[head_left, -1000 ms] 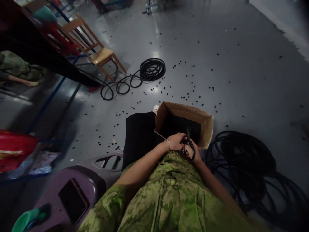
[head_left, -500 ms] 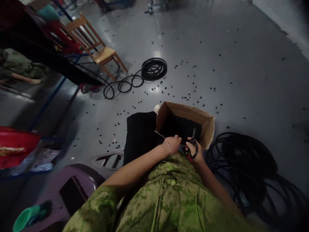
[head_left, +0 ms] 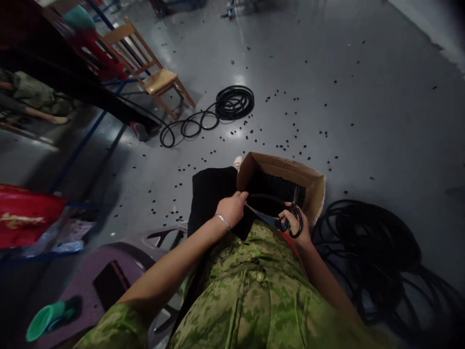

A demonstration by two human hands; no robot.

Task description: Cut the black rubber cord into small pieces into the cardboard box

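Observation:
My left hand (head_left: 232, 208) is closed in a pinch at the near left side of an open cardboard box (head_left: 314, 196). From its fingers a thin black rubber tube (head_left: 267, 196) runs right, across the box, to my right hand (head_left: 298, 225). My right hand is wrapped about a pair of black-handled scissors (head_left: 296, 213), blades pointing away over the box. Whether its fingers also grip the tube I cannot tell. Inside the box lies a heap of small black pieces (head_left: 281, 183).
Coiled black tubing (head_left: 378, 237) lies on the floor at right, with another coil (head_left: 234, 103) ahead. Small black bits dot the floor. A wooden chair (head_left: 160, 81) and a standing person's leg (head_left: 119, 106) are at upper left; a purple stool (head_left: 83, 278) holds a phone (head_left: 111, 286) and green cup (head_left: 45, 322).
My left hand has moved left, away from the right hand, and a stretch of black tube now shows between them. The right hand keeps the scissors in nearly the same place.

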